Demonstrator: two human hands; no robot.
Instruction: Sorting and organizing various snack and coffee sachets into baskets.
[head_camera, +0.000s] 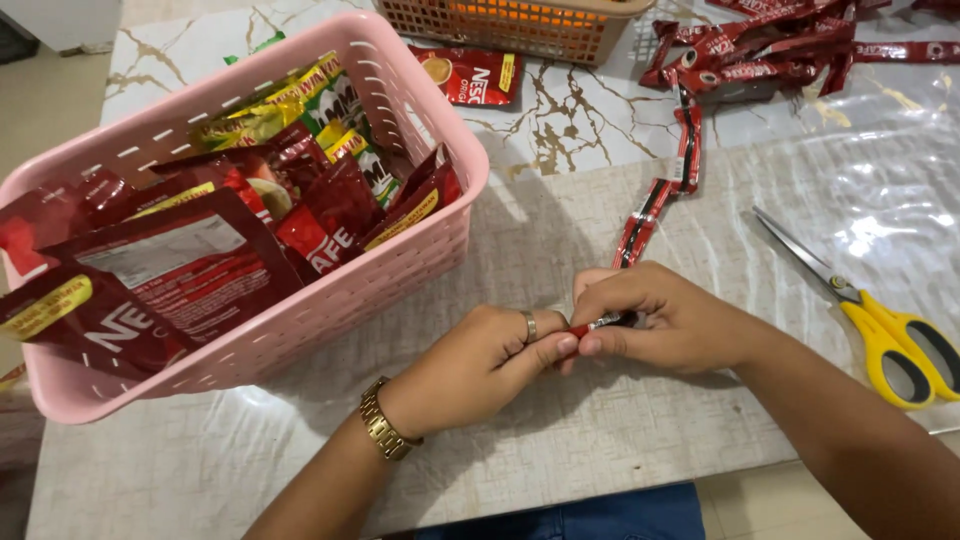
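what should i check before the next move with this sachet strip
1. Both hands on the strip: left hand and right hand pinch its near end: ok.
2. Sachet strip lies untangled up the table: ok.
3. Scissors within reach, right of the hands, untouched: ok.
4. Pink basket has room: cannot tell, already heaped.
5. Tear line between sachets visible: cannot tell, fingers cover it.

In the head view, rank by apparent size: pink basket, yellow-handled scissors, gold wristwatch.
1. pink basket, largest by far
2. yellow-handled scissors, partly cut off at the right edge
3. gold wristwatch, smallest

The basket sits close to the camera, which exaggerates its lead.
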